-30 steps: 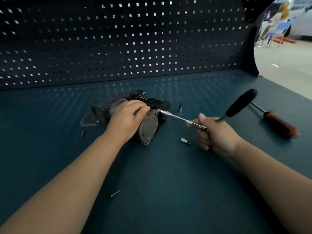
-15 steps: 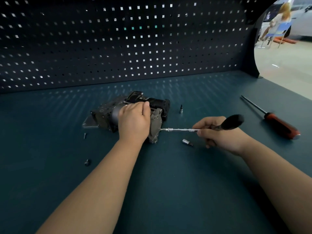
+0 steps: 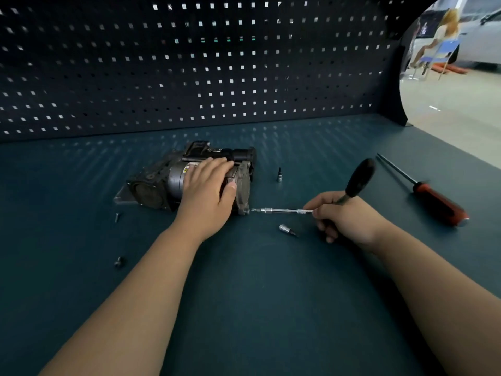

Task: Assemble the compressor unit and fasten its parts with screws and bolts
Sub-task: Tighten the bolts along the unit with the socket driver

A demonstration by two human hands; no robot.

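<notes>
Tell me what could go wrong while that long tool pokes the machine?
The driver touches the compressor only at its lower corner, so its tip might slip off.
The left hand rests on the compressor right beside that corner, so a slip could poke it.
The loose socket lies near the right hand, which holds the driver, and might get knocked away.

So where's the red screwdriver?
In the head view, the red screwdriver lies far right on the bench, beyond the right hand gripping the black-handled ratchet.

The ratchet [image 3: 359, 179] has swung its black handle upward from level.
</notes>
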